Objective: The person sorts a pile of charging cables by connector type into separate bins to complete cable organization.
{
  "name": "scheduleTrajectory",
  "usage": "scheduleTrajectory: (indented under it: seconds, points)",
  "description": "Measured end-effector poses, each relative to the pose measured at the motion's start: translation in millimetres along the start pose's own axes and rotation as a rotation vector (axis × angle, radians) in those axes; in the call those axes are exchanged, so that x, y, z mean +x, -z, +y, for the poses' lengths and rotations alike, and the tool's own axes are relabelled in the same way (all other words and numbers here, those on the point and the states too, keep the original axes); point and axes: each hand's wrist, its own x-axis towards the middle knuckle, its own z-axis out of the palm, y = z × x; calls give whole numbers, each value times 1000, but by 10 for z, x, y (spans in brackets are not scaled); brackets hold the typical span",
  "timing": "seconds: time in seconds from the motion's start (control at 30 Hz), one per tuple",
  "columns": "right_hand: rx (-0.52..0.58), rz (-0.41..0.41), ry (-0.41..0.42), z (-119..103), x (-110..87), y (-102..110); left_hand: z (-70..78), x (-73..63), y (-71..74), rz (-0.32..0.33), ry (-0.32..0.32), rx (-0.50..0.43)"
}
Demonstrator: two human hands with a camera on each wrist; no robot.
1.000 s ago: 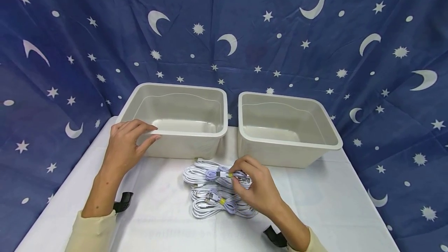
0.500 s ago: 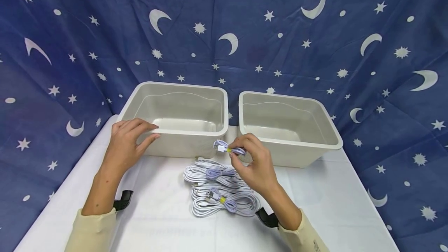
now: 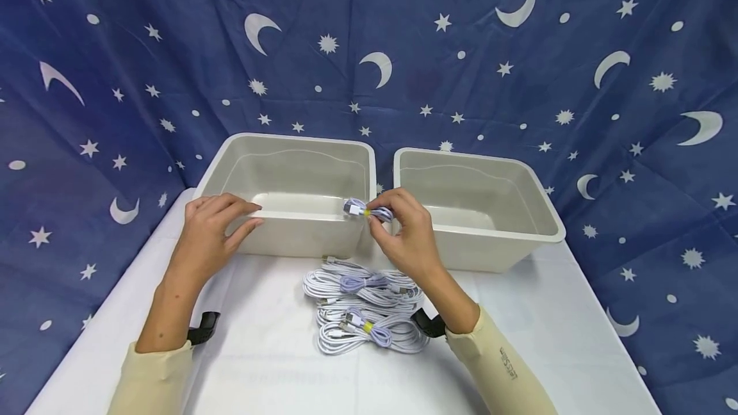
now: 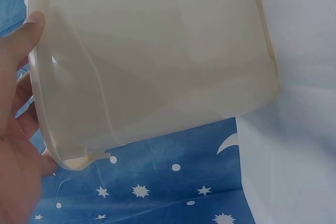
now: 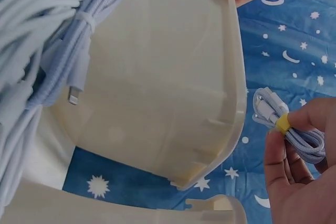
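My left hand (image 3: pixel 210 229) holds the front rim of the left grey bin (image 3: pixel 300 237), thumb outside and fingers over the inner side. Between thumb and fingers, my right hand (image 3: pixel 408 232) pinches a small lavender USB cable bundle (image 5: pixel 311 145) at its yellow tie. This bundle hangs in the air by the left bin's front right corner. Below lies a pile of coiled white cables (image 3: pixel 403 300). On the pile rest another lavender cable with a yellow tie (image 3: pixel 377 335) and a lavender cable with a pale tie (image 5: pixel 79 30), its metal plug showing in the right wrist view.
A second grey bin (image 3: pixel 478 252) stands to the right of the left one, a narrow gap between them. Both stand on a white-covered table (image 3: pixel 277 364). A blue curtain (image 3: pixel 323 18) with moons and stars hangs behind and at the sides.
My right hand has lifted the yellow-tied lavender cable off the pile and carried it up and slightly left to the left bin's corner. The left hand stays on the rim.
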Motion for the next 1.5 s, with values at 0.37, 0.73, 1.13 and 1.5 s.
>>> scheduleTrajectory:
  seconds: [0.37,0.73,1.13,1.5]
  points:
    - [-62,-47,-81,102,167,-151,30,-17,3,-11,7,-4]
    - [-86,-78,-83,164,207,-228,32,-14,-14,-10,6,-9]
    - [-29,-89,-56,179,153,-228,53,2,27,-4,15,-4]
    - [-31,-57,-7,191,35,-133,53,7,35,-3,21,-5]
